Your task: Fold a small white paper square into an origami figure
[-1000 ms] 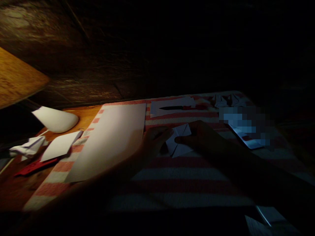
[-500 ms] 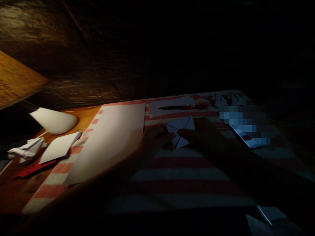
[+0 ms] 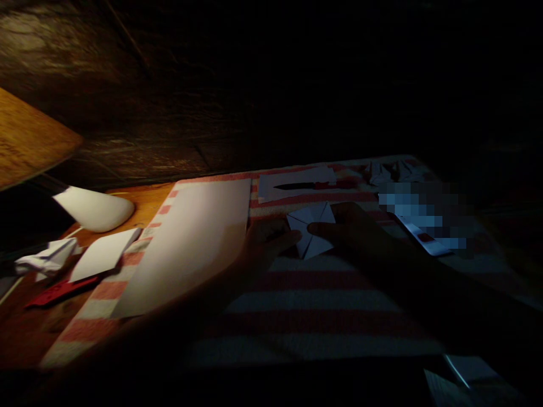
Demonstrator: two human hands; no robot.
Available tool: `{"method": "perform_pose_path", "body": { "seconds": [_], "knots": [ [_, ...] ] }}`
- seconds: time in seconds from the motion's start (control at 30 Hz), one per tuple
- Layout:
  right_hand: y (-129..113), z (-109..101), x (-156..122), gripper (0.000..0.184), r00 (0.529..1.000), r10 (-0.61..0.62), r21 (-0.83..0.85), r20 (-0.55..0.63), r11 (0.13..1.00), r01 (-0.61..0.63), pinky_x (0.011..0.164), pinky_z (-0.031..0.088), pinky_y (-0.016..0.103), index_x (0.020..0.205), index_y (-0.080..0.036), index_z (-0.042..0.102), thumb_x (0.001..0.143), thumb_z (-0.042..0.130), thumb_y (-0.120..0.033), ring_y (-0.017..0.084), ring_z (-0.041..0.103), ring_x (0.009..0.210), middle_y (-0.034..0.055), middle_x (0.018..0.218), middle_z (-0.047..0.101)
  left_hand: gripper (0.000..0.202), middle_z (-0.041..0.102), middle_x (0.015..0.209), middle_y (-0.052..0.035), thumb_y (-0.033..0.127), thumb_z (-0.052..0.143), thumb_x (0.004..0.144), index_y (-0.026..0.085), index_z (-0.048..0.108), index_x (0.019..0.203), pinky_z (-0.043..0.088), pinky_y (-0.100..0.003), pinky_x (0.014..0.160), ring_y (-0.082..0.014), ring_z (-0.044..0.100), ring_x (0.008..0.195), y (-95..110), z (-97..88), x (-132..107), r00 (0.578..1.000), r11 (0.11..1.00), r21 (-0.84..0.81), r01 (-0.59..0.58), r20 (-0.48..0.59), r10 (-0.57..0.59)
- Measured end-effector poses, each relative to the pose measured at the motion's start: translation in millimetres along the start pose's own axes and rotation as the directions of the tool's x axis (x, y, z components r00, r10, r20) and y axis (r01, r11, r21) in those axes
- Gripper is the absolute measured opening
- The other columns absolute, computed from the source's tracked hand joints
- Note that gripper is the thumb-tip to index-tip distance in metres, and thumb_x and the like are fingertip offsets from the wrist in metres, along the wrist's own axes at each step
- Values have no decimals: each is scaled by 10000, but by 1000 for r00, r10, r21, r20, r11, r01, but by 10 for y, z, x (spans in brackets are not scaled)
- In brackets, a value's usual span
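Note:
A small square of folded white paper (image 3: 313, 217), with crease lines meeting near its middle, is held between both hands above the striped cloth. My left hand (image 3: 271, 237) grips its left edge, thumb on top. From the right, my right hand (image 3: 345, 223) pinches it, the thumb lying across the face near the centre. Fingers beneath the paper are hidden, and dim light blurs both hands. Behind the folded paper lies a knife (image 3: 314, 185) with a dark blade and red handle, resting on a white paper piece (image 3: 271, 192).
A large white sheet (image 3: 190, 237) covers the left of the red-and-white striped cloth (image 3: 297, 328). Further left are a white lamp base (image 3: 95, 209), a crumpled paper (image 3: 48, 257) and a red object (image 3: 63, 291). A lit, partly pixelated device (image 3: 435, 246) and folded paper shapes (image 3: 377, 172) lie right.
The thumbs have shifted very slightly on the folded paper, and its lower corner sits a touch lower. Both hands keep their hold; the other things stay put.

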State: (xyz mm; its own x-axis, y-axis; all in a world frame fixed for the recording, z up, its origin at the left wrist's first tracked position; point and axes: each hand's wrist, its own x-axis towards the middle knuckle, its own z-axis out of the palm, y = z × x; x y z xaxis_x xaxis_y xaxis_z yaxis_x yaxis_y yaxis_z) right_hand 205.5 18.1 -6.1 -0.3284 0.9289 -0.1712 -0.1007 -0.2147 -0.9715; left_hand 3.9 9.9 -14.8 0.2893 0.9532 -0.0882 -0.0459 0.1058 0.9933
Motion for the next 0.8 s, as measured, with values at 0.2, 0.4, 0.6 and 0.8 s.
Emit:
{"method": "perform_pose_path", "body": {
  "seconds": [0.2,0.4,0.6,0.8],
  "knots": [
    [-7,-57,4,204,984,12,-224,178,974,29,646,503,293,884,-155,777,751,829,-301,157,670,695,45,837,769,300,607,575,8,423,781,712,145,667,714,447,-200,423,-107,567,482,103,29,-43,992,997,73,11,123,-20],
    [-28,-23,-5,262,990,-24,-257,138,965,59,642,493,282,957,-153,785,773,821,-336,161,664,728,55,859,765,265,619,580,8,383,770,736,132,695,771,441,-172,393,-93,573,464,26,-16,48,999,987,161,20,-52,-12],
    [-15,-22,5,244,999,-33,-200,19,979,36,537,439,245,801,-139,756,686,882,-313,125,597,604,20,699,697,289,736,767,-49,275,841,655,112,738,870,579,-235,554,-143,680,635,-33,-49,108,999,999,0,51,-6,-51],
    [0,-30,2,265,988,-110,-231,113,964,134,586,483,263,918,-164,800,702,881,-295,140,626,655,31,799,743,234,743,755,-57,268,855,656,112,756,799,516,-218,549,-126,644,633,-38,-104,106,997,992,114,52,43,-57]
  ]
}}
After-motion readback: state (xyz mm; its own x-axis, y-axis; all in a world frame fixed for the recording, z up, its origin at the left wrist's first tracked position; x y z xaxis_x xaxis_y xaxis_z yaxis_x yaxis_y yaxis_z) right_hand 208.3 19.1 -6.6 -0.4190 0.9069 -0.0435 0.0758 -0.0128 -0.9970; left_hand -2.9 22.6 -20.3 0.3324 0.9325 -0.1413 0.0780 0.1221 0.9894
